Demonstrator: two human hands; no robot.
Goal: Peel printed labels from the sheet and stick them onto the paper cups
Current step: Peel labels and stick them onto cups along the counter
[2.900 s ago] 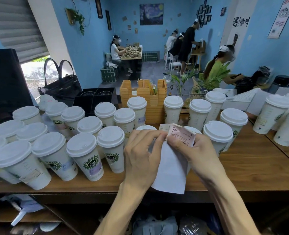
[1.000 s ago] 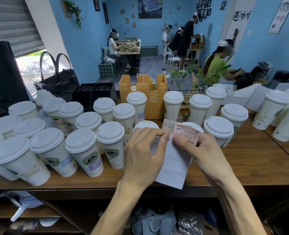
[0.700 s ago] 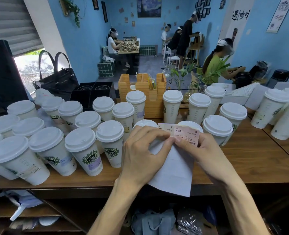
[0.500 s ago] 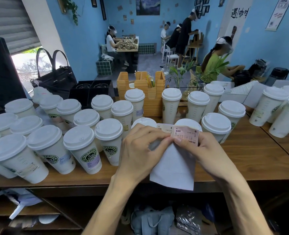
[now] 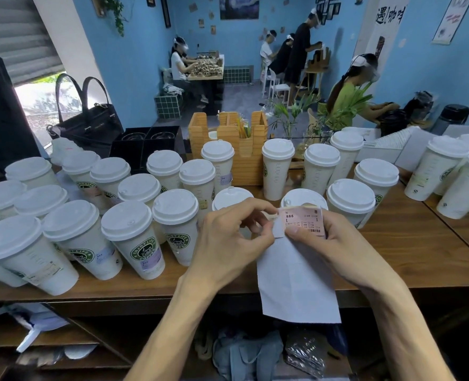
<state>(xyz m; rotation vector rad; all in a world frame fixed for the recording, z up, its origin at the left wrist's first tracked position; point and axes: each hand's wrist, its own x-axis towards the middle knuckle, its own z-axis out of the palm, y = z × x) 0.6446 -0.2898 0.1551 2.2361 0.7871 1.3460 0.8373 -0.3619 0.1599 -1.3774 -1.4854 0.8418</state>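
Working the pink printed label (image 5: 305, 221) loose is the step in hand, as I judge it. My right hand (image 5: 335, 243) pinches the label and the top of the white backing sheet (image 5: 294, 281) together, thumb pressed over the label's lower left corner. My left hand (image 5: 228, 237) has its fingers curled, tips pinching at the label's left edge just beside that thumb. The rest of the sheet hangs down below both hands, past the near edge of the wooden counter (image 5: 420, 248).

The label looks thin, limp and feather-light; I expect it to curl and cling to skin once free. I would take it only by a corner, between fingertip and thumb, keeping the adhesive side off my fingers. The backing looks slick and floppy, so it needs a firm pinch close to the peeling edge.

Just beyond my fingertips stand two lidded paper cups (image 5: 302, 198); every cup is capped with a white lid, so I cannot tell what is in them. To the left of my left hand, several cups already carry small labels (image 5: 151, 257). Further beyond, a wooden organiser (image 5: 241, 138) holds what look like straws.
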